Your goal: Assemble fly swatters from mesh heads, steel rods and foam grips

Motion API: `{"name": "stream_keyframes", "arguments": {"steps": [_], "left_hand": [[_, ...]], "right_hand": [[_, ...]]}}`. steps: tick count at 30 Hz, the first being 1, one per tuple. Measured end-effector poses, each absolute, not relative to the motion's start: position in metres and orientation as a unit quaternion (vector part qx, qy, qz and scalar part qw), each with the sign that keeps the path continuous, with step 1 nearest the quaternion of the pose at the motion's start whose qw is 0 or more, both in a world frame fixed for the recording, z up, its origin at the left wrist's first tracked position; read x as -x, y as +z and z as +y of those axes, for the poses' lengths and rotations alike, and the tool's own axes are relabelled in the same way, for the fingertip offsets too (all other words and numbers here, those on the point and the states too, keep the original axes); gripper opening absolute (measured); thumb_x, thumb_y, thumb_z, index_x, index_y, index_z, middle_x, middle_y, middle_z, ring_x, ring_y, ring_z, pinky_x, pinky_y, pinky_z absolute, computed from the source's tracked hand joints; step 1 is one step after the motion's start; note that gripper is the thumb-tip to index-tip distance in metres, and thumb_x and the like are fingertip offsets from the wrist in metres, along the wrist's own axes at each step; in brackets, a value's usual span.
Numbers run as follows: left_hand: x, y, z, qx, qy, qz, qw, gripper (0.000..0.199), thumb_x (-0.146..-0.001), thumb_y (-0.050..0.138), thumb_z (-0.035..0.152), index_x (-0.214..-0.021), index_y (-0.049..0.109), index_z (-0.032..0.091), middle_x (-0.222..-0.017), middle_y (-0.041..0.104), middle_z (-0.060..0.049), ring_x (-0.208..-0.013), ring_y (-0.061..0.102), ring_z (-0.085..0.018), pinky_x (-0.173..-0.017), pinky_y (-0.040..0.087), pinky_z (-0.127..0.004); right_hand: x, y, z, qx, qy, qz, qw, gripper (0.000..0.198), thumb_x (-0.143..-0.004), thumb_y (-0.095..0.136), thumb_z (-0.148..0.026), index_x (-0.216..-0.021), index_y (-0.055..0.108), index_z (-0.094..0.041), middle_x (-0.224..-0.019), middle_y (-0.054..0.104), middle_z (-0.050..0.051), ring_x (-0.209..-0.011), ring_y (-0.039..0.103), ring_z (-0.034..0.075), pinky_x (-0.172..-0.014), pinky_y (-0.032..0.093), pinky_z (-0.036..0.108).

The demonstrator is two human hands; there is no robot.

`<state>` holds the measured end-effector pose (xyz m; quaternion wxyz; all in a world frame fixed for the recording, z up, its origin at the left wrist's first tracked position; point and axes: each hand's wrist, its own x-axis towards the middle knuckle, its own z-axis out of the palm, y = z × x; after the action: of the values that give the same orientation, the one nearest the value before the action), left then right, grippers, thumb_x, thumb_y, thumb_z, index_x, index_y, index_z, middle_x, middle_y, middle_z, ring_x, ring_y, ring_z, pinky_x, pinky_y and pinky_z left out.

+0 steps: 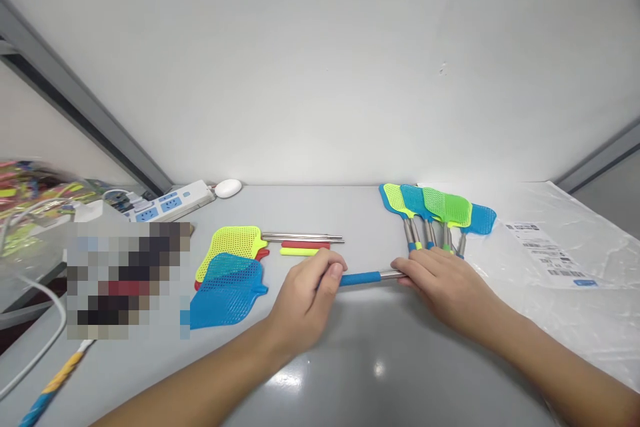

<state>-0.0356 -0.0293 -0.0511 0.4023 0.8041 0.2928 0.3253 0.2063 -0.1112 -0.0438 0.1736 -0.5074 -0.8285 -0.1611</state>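
My left hand (307, 293) is wrapped round one end of a blue handle grip (361, 278). From the grip's right end a metal rod (391, 274) sticks out, and the fingers of my right hand (443, 280) are closed on it. Left of my hands lie loose fly swatter heads: a yellow one (231, 245), a blue one (227, 297) and a red one mostly hidden underneath. Behind my left hand are several metal rods (303, 237), a red grip (306, 245) and a yellow grip (299, 251). Beyond my right hand lie several assembled fly swatters (446, 205), their handles partly hidden.
A white power strip (173, 202) and a white oval object (229, 188) lie at the back left. Pixelation hides something on the left, near a white cable (53, 293). Clear plastic packaging with a label (550, 253) covers the right side. A wall stands behind.
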Motion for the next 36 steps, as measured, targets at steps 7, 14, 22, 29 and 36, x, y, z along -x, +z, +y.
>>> {"name": "stream_keyframes", "arguments": {"steps": [7,14,22,29,36], "left_hand": [[0.032,-0.062,-0.033,-0.727,0.430,0.219,0.488,0.048,-0.099,0.023,0.052,-0.116,0.055,0.020,-0.089,0.053,-0.005,-0.078,0.050,-0.018,-0.070,0.043,-0.033],[0.028,-0.050,-0.035,-0.787,0.391,0.214,0.426,0.033,-0.100,0.033,0.036,-0.104,0.061,0.018,-0.086,0.060,-0.005,-0.078,0.055,-0.016,-0.071,0.044,-0.030],[0.028,-0.039,-0.047,-0.968,0.136,0.202,0.064,0.029,-0.100,0.035,0.032,-0.100,0.059,0.017,-0.082,0.066,-0.006,-0.075,0.062,-0.023,-0.071,0.041,-0.037],[0.096,-0.028,-0.072,-0.887,0.179,0.384,0.183,0.026,-0.100,0.034,0.036,-0.097,0.055,0.022,-0.074,0.064,-0.003,-0.064,0.059,-0.020,-0.059,0.035,-0.030],[0.178,-0.056,-0.074,-0.490,0.530,0.428,0.544,0.034,-0.097,0.037,0.051,-0.087,0.049,0.021,-0.054,0.036,0.009,-0.040,0.032,-0.007,-0.049,0.035,-0.022]], "right_hand": [[-0.186,-0.056,-0.119,0.527,-0.094,-0.822,0.194,0.027,-0.101,0.034,-0.021,-0.085,0.056,-0.019,-0.066,0.055,-0.001,-0.058,0.046,0.016,-0.058,0.028,0.029],[-0.187,-0.059,-0.118,0.523,-0.102,-0.815,0.230,0.025,-0.101,0.038,-0.022,-0.087,0.058,-0.018,-0.066,0.055,0.000,-0.059,0.048,0.015,-0.057,0.028,0.028],[-0.195,-0.050,-0.109,0.449,-0.139,-0.865,0.178,0.016,-0.099,0.046,-0.021,-0.104,0.060,-0.018,-0.073,0.059,0.001,-0.067,0.052,0.016,-0.066,0.035,0.031],[-0.179,-0.020,-0.104,0.492,-0.126,-0.846,0.162,0.063,-0.093,0.052,-0.050,-0.143,0.038,-0.016,-0.136,0.053,0.017,-0.120,0.053,0.029,-0.093,0.045,0.043],[-0.067,-0.028,-0.104,0.378,0.029,-0.921,0.092,0.052,-0.097,0.046,-0.047,-0.140,0.047,-0.017,-0.149,0.043,0.014,-0.140,0.034,0.029,-0.110,0.034,0.049]]}}
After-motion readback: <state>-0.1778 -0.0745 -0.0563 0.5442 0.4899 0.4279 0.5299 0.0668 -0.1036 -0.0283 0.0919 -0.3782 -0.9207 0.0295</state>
